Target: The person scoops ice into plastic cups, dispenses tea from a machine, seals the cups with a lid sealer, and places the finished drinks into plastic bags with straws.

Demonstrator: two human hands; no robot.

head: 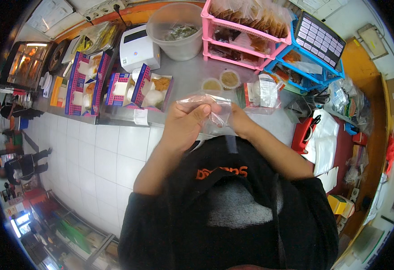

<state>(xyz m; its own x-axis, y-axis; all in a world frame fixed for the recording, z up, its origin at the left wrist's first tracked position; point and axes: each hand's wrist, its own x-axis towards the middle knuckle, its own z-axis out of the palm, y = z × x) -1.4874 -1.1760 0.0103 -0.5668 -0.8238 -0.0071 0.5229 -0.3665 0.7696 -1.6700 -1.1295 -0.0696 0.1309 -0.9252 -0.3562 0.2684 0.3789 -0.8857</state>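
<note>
My left hand (187, 118) grips a clear plastic bag (217, 113) by its edge, thumb on top. On the bag's other side is my right hand (239, 119), its fingers partly hidden behind the film. Just beyond the hands, two round lidded tubs of pale brown contents (230, 79) stand on the metal counter (187, 72). A clear packet with a printed slip (268, 91) lies to their right. Open purple-and-pink cardboard boxes (155, 94) with fried chicken and wrapped rice stand to the left.
A white label printer (139, 49), a large plastic bucket (176, 44), pink stacked baskets (247, 44) and blue baskets with a tablet (320, 38) line the back. At right are a red tape dispenser (301, 136) and white bags (323, 138). A person (25, 167) is far left.
</note>
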